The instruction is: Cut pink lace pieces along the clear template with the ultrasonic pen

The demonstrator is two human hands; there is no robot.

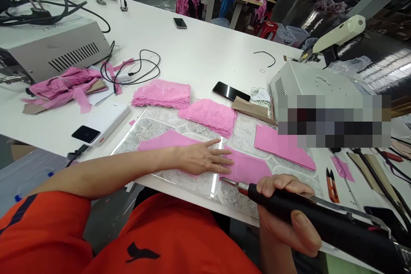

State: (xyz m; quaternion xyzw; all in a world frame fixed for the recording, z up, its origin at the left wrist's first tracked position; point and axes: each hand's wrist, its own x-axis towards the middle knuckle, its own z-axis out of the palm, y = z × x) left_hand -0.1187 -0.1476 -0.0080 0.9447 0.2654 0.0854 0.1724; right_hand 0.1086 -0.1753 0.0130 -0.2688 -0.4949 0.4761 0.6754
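My left hand [202, 158] lies flat with fingers spread, pressing on pink fabric on the marbled mat [192, 130]. A pink piece [247, 167] shows to the right of my fingertips, and another pink piece [170, 139] lies partly hidden under my left forearm. In my right hand [289, 218] is a thick black-handled tool [298, 212] with a slim metal tip. The tip is at the near left edge of the right-hand pink piece, just below my left fingertips; I cannot tell whether it touches the cloth.
Two pink lace stacks [162, 93] [208, 114] and a plain pink stack [281, 145] lie behind. A black phone [231, 91], grey boxes [61, 47] [308, 81], a white power bank [105, 124], cables and orange snips [332, 185] surround the mat. People work at machines beyond.
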